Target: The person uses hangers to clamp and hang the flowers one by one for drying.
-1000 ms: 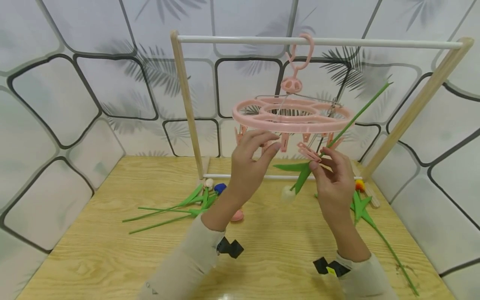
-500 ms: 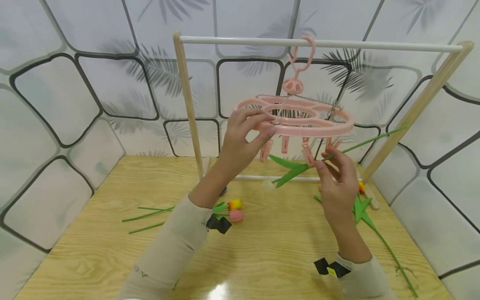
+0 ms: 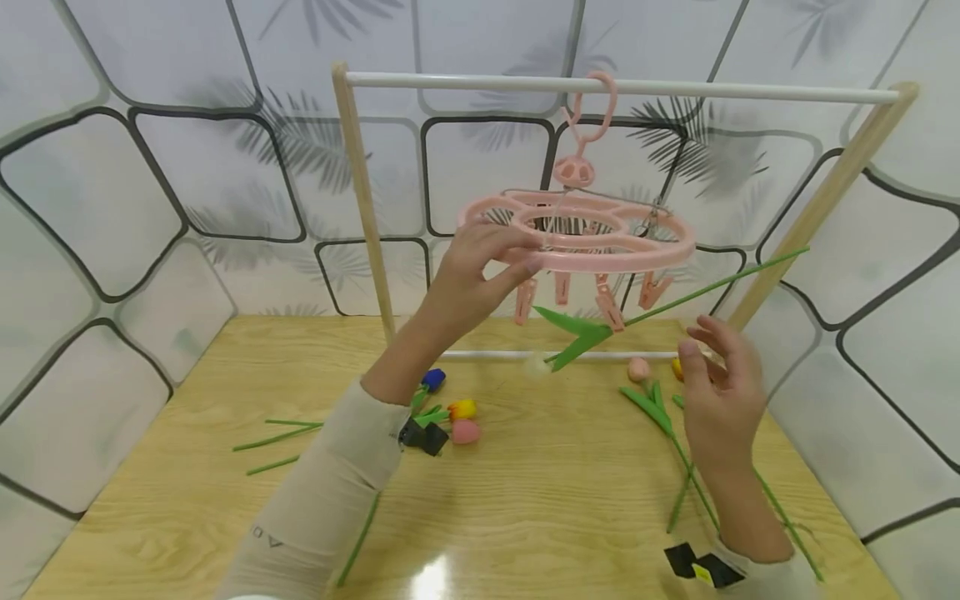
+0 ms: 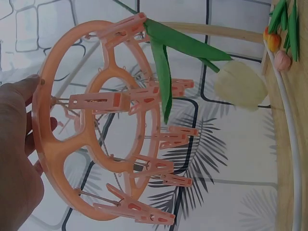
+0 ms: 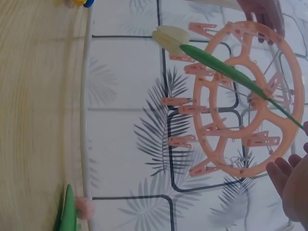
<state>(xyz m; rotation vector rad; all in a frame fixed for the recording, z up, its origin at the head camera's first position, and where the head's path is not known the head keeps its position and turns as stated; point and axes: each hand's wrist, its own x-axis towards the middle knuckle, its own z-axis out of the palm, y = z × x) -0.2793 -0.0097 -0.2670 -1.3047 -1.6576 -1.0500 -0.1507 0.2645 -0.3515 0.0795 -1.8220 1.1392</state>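
A pink round clip hanger (image 3: 600, 262) hangs by its hook, with several clothespins dangling from its ring. My left hand (image 3: 476, 271) grips the ring's left rim, thumb in front and fingers behind. A white artificial tulip (image 3: 583, 340) is held by one clothespin (image 3: 609, 305) at the front right. Its pale head (image 4: 240, 85) points left in the head view, and its stem slants up to the right. My right hand (image 3: 723, 400) is apart from the tulip, to the right below the stem, fingers loosely bent with nothing between them.
The hook hangs on the white top bar (image 3: 465, 81) of a rack with wooden posts (image 3: 362, 200). Blue (image 3: 433, 380), yellow-red (image 3: 462, 409) and pink (image 3: 466, 432) tulips lie left on the wooden table. More tulips, one pale pink (image 3: 638, 369), lie at the right.
My left hand rose onto the ring's rim and stayed. The tulip swung flatter. My right hand let go of the tulip and clothespin and moved right and down.
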